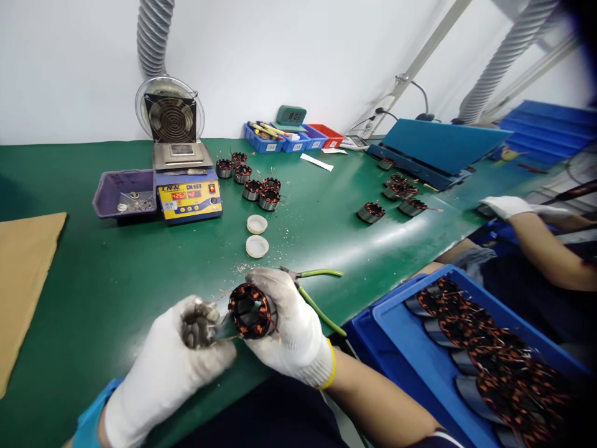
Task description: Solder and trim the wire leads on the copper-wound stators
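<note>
A wire-wound motor stator (252,311), a steel ring with copper coils and a black lining, is gripped in my right hand (293,326), its open bore facing left and up. Loose copper wire ends stick out from the stator. My left hand (181,358), in a white glove with grey-stained fingertips, is curled just left of the stator. Wire ends reach its fingers; whether they are pinched there is hidden. Behind my right hand, green-handled cutting pliers (321,272) lie on the table, jaws partly hidden.
Stators (269,198) stand at mid-table, others (371,212) to the right. Two white caps (257,246) lie amid wire scraps. A counting scale (189,196) and purple tray (124,180) stand back left. A blue crate (405,348) holds several stators. A co-worker's gloved hand (506,207) shows at right.
</note>
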